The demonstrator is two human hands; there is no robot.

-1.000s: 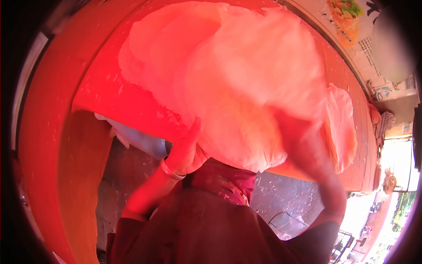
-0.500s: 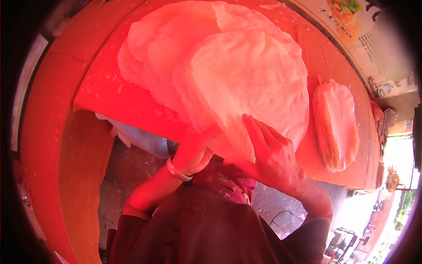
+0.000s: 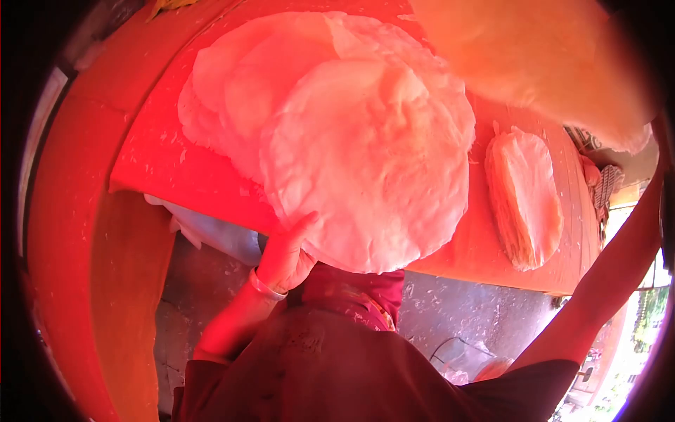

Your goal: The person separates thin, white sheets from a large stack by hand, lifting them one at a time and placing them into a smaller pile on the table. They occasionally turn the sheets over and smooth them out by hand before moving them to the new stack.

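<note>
A stack of thin, round, wrinkled sheets [image 3: 373, 162] lies on the red-lit table, its near edge overhanging the front. At the lower left rim of this stack is my left hand [image 3: 287, 257], closed, its thumb on the top sheet and its other fingers curled by the edge. On the right, my right forearm [image 3: 619, 260] is raised and stretched outward; the hand itself is lost in the dark edge of the view. A large, thin, blurred sheet [image 3: 527, 56] hangs in the air at the upper right, close to the camera. What holds it is hidden.
More overlapping sheets [image 3: 246, 91] spread behind the stack to the left. A folded pile of sheets [image 3: 524, 200] rests on the right of the table [image 3: 183, 165]. Pale cloth or plastic [image 3: 218, 232] shows below the table's front edge, above a flake-strewn floor [image 3: 464, 309].
My right hand has left the near edge of the stack and swung up and right out of view. A thin sheet now hangs at upper right. My left hand stays by the rim.
</note>
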